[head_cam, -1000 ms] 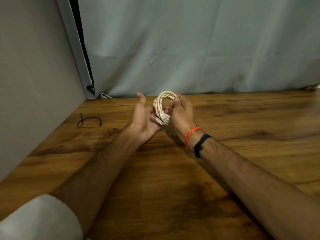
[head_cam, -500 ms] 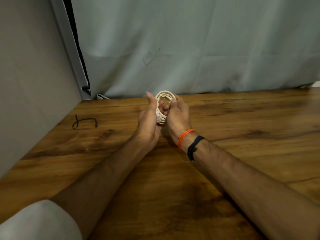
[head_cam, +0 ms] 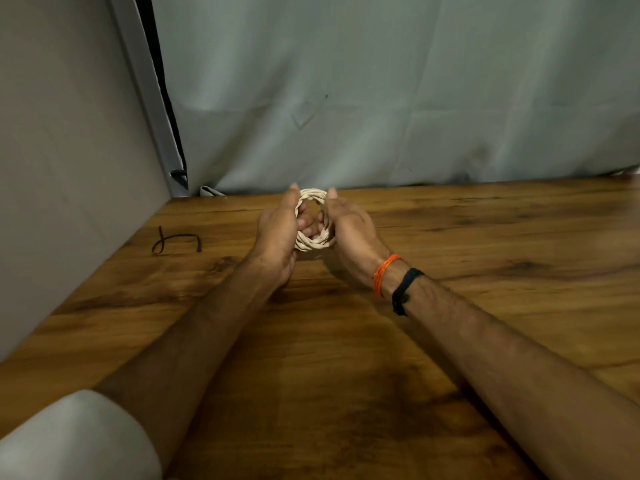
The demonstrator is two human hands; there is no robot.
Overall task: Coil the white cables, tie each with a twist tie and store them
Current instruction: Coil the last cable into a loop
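**At the desk's far edge, both hands grip one coiled cable**

Above the wooden desk (head_cam: 346, 358), near its back edge, the head view shows a white cable (head_cam: 313, 242) wound into a small, tight ring and held upright between the two hands. The left hand (head_cam: 277, 237) clasps the ring's left side, fingers curled in through the middle, thumb up along the outer rim. The right hand (head_cam: 349, 230) grips the right side, thumb raised beside the top of the coil. An orange thread band (head_cam: 384, 273) and a dark band (head_cam: 403, 289) circle the right wrist. Well to the left, a black twist tie (head_cam: 173, 240) lies bent on the desk near the grey side wall (head_cam: 69, 168). A pale curtain (head_cam: 381, 98) hangs behind.
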